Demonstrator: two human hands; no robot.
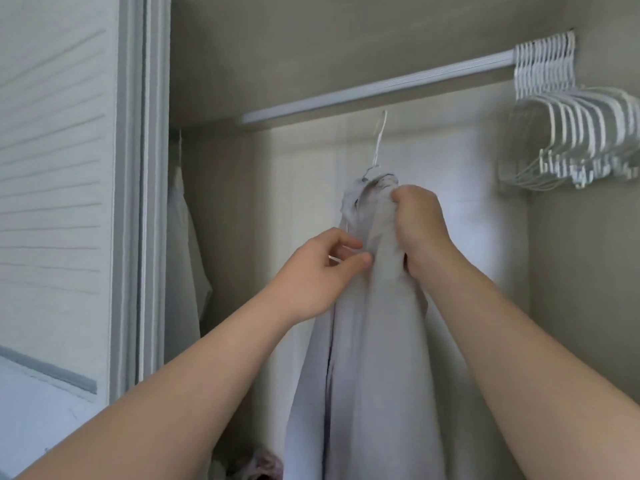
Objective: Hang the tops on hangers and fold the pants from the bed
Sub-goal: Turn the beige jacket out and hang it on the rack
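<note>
Gripping one grey top [374, 341] on one hanger [379, 142], two hands [318, 271] [420, 223].

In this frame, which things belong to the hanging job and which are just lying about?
In use: grey top, white hanger in it, left hand pinching the top, right hand gripping its collar, closet rod.
Just there: spare hangers, pale garment at left, sliding door, pinkish fabric below.
</note>
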